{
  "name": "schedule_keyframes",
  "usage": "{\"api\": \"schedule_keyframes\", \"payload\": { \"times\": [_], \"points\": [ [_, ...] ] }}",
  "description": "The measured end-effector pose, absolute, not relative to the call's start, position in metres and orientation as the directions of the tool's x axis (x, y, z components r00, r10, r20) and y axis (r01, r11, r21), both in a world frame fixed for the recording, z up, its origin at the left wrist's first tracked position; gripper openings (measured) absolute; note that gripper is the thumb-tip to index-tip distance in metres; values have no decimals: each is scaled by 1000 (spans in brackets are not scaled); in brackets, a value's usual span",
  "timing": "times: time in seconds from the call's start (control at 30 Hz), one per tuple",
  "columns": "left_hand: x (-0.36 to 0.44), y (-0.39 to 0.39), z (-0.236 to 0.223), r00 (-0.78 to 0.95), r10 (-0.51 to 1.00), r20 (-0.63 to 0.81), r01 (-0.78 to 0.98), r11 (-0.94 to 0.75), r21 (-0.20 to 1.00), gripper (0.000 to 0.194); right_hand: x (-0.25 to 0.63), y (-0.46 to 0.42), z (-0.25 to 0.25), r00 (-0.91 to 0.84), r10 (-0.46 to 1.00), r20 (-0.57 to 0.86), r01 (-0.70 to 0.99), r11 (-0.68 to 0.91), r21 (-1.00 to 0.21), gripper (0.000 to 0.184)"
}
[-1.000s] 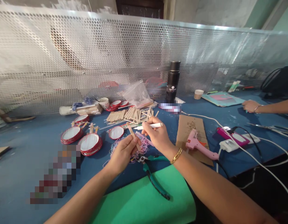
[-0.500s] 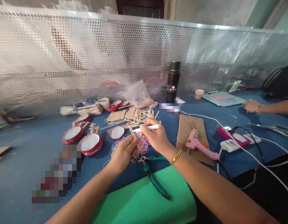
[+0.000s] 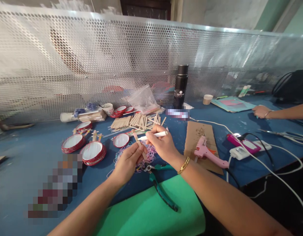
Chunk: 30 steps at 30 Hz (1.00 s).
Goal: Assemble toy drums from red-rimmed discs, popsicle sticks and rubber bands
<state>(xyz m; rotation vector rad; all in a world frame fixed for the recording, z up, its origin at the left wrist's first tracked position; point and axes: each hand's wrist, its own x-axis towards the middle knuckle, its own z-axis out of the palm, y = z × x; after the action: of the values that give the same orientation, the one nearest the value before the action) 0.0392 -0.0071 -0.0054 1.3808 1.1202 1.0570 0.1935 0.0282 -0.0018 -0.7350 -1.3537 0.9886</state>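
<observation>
My left hand (image 3: 128, 160) is closed on a wooden craft stick (image 3: 134, 133), held upright at a slant above the table. In my right hand (image 3: 162, 144) is a white marker pen (image 3: 159, 134), its tip at the stick's edge; I cannot tell whether it touches. Below the hands lies a tangle of pastel-coloured loops (image 3: 151, 151). Green-handled pliers (image 3: 162, 193) rest partly on a green sheet (image 3: 151, 213) in front of me. Behind the hands is a heap of craft sticks (image 3: 141, 120). A red-rimmed round piece (image 3: 121, 140) lies left of them.
More red-rimmed rounds (image 3: 93, 153) stand at left. A pink glue gun (image 3: 202, 149) lies on cardboard (image 3: 192, 131); a power strip (image 3: 242, 152) and cables lie to its right. A black bottle (image 3: 181, 87) stands behind. Another person's hand (image 3: 260, 111) rests by papers at right.
The view has shifted slightly, so things sit a little further left. Both hands keep nearly the same pose, with stick and marker still held.
</observation>
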Motion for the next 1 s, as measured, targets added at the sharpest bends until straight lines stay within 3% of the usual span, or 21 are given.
{"api": "schedule_keyframes", "payload": {
  "times": [0.27, 0.47, 0.77, 1.0],
  "points": [
    [37, -6, -6, 178, 983, 53, 86, -70, 994, 52, 196, 33, -2, 19, 899, 437, -208, 431, -878, 21],
    [35, -7, -5, 160, 986, 38, 83, -52, 995, 49, 195, 33, -2, -40, 900, 433, -239, 412, -879, 30],
    [36, -5, -4, 143, 989, 40, 93, -54, 994, 51, 196, 35, -3, -21, 930, 366, -284, 346, -894, 17],
    [35, -4, -9, 198, 980, 20, 136, -48, 990, 51, 192, 31, -5, -102, 924, 369, -199, 345, -917, 20]
  ]
}}
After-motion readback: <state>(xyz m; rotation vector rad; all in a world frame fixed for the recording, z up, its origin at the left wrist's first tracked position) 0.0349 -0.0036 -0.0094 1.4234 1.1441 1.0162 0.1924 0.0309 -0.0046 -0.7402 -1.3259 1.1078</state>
